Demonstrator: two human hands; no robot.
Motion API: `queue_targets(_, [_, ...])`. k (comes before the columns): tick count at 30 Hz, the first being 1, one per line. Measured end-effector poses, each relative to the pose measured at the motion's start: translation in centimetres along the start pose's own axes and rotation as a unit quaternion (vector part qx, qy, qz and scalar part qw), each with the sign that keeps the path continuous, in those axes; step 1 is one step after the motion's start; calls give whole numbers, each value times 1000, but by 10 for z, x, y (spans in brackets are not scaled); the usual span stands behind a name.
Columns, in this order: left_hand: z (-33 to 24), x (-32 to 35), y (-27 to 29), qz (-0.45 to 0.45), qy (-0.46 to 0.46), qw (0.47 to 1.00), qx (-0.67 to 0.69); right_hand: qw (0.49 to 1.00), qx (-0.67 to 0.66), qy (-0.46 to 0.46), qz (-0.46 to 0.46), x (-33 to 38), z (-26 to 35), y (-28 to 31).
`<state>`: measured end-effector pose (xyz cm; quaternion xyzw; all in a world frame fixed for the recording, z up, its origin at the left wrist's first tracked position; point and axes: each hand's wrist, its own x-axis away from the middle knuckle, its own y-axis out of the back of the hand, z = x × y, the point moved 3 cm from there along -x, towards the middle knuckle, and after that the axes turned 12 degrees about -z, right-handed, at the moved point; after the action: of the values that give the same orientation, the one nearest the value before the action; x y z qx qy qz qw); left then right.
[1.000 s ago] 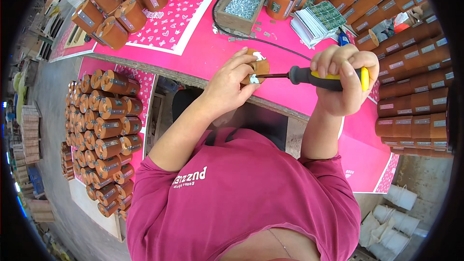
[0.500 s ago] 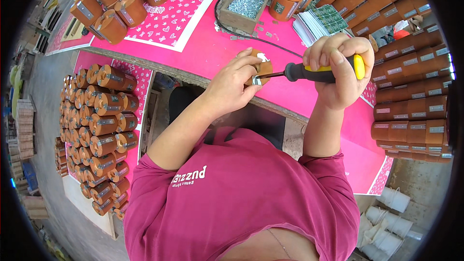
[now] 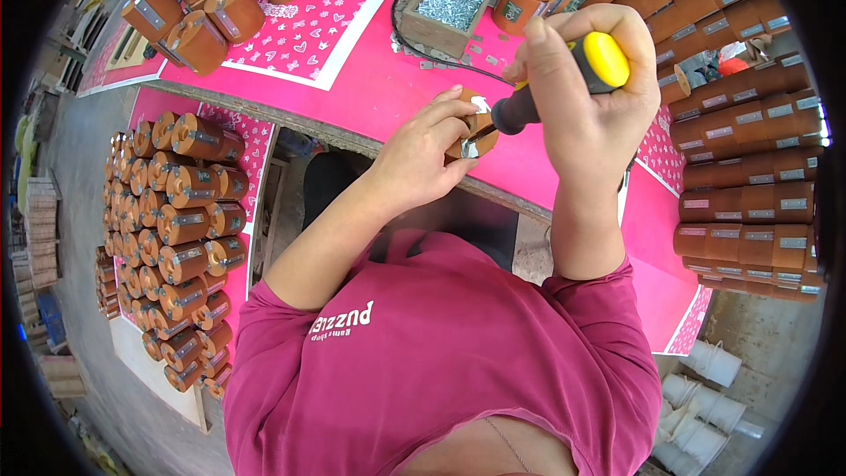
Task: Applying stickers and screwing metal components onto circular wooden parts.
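My left hand [image 3: 421, 154] grips a small brown wooden cylinder [image 3: 486, 143] near the front edge of the pink tabletop. Its fingers wrap over the left side and hide part of the wood. A silvery metal piece [image 3: 469, 149] and a white patch show on the side facing up. My right hand [image 3: 589, 115] is closed around a screwdriver [image 3: 516, 112] with a black and yellow handle. The tool slants down leftward, and its tip meets the wooden cylinder by the metal piece. The exact contact spot is too small to make out.
A wooden box [image 3: 434, 33] of small metal parts stands at the back, with flat metal plates and a black cable [image 3: 467, 64] before it. Brown cylinders [image 3: 194, 185] crowd the left side; more are stacked [image 3: 749, 203] on the right. White buckets [image 3: 712, 363] stand lower right.
My right hand has moved up and left and tipped the screwdriver more steeply, its yellow end now turned upward. My left hand and the wooden cylinder have stayed nearly in place.
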<state>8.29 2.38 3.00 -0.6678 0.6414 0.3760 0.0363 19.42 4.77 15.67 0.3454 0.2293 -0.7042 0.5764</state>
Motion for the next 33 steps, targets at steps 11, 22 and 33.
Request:
queue_targets(11, [0,-2,0,12,-2,1000,20,954,-268,-53,124,-9,-9,-8])
queue_targets(22, [-1,-3,-3,11,9,999,29,839,-483,-74,238,-15,-25,4])
queue_targets(33, [1,-5,-2,41,86,993,75,882,-426,-87,183,-10,-22,6])
